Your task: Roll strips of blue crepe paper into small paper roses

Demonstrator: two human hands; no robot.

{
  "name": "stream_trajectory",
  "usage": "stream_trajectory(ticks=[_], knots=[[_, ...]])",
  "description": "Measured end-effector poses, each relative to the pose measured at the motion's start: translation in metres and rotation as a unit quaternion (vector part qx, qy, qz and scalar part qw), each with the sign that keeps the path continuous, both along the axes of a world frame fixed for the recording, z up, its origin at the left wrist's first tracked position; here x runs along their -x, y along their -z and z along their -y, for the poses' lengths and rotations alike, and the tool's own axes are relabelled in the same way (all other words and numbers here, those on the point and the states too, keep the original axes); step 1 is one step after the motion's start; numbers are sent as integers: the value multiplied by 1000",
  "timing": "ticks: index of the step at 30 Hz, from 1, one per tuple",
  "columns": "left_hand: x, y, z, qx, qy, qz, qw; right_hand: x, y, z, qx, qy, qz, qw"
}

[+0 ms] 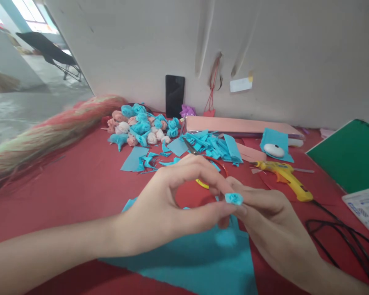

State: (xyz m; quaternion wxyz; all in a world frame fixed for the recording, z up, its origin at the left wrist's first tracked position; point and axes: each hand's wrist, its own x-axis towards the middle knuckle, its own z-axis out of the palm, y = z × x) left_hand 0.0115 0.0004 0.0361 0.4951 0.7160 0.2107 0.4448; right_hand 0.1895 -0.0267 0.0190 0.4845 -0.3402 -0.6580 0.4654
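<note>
Between the fingertips of both hands is a small rolled blue paper flower [234, 199], its ruffled end facing me. My left hand [175, 205] pinches it from the left with thumb and forefinger. From the right, my right hand [264, 221] closes its thumb and fingers on the same flower. Beneath the hands a large sheet of blue crepe paper [197, 262] lies on the red tabletop. Just beyond my left hand are scissors [203, 182] with red and yellow handles, partly hidden by the fingers.
Finished blue, pink and white paper flowers [141, 127] are heaped at the back left. Blue paper strips [212, 143] lie beside them. A black phone [174, 96] leans on the wall. At right are a yellow glue gun [284, 176], its black cord [335, 233] and a green board [353, 155].
</note>
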Motion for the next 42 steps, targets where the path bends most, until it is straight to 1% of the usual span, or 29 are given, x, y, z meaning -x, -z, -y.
stream_trajectory(ticks=[4, 9, 15, 19, 23, 26, 29, 32, 37, 42], knots=[[-1, 1, 3, 71, 0, 11, 997, 4, 1, 4, 19, 15, -19, 1000], [-3, 4, 3, 106, -8, 31, 994, 6, 2, 4, 24, 22, -20, 999], [-2, 5, 2, 69, -8, 23, 997, 9, -5, 4, 14, 55, -1, 998], [-1, 5, 1, 71, -17, 20, 997, 9, -10, 5, -6, 67, -1, 998], [-3, 5, -1, 77, -19, 32, 996, 8, -10, 6, -18, 86, -25, 996], [-3, 5, -1, 74, -21, 30, 997, 8, -10, 6, -26, 104, -7, 994], [-3, 5, -2, 74, -18, 24, 997, 8, -12, 5, -29, 108, 6, 994], [-2, 6, -2, 58, -18, 22, 998, 7, -13, 4, -27, 111, 3, 993], [-4, 10, -2, 26, -38, 38, 998, 6, -14, 5, -24, 142, -1, 990], [-7, 13, -3, 50, -25, 60, 997, 4, -11, 8, -30, 127, 18, 991]])
